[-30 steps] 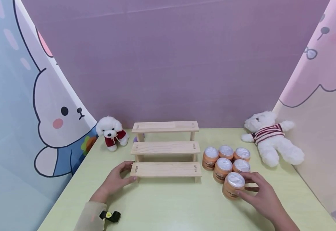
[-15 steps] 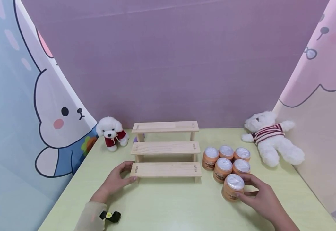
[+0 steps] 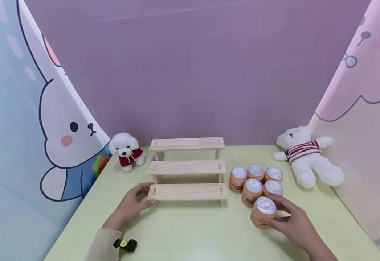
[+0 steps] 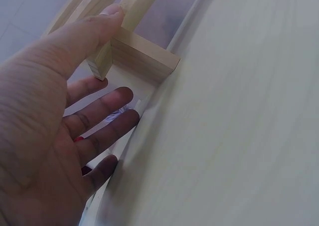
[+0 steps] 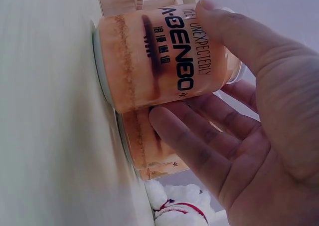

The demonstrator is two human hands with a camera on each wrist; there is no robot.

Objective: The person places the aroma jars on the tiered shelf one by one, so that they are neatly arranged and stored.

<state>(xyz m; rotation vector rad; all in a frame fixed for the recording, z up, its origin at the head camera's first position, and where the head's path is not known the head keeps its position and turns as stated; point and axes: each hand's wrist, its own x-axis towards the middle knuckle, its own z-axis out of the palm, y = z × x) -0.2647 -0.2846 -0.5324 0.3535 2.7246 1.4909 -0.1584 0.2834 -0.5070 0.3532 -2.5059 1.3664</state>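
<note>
A three-step wooden display stand (image 3: pixel 188 191) stands mid-table. My left hand (image 3: pixel 129 204) is at the left end of its lowest board, thumb at the front corner and index finger at the back corner. The left wrist view has the thumb over the board end (image 4: pixel 102 59), other fingers spread below. My right hand (image 3: pixel 292 221) holds an orange can (image 3: pixel 262 216) with a silver lid, thumb on one side and fingers on the other. It stands upright, nearest me of the cans. Printed lettering on this can (image 5: pixel 149 61) faces the right wrist camera.
Several matching cans (image 3: pixel 252 192) stand grouped right of the stand, just behind the held one. A white plush dog (image 3: pixel 124 146) in red sits at the back left. A plush bear (image 3: pixel 304 152) in a striped shirt lies back right. Printed cloth walls enclose the table (image 3: pixel 190 235).
The right hand and its can have shifted slightly toward me, away from the other cans, mostly in the first half second. My left hand stays at the stand.
</note>
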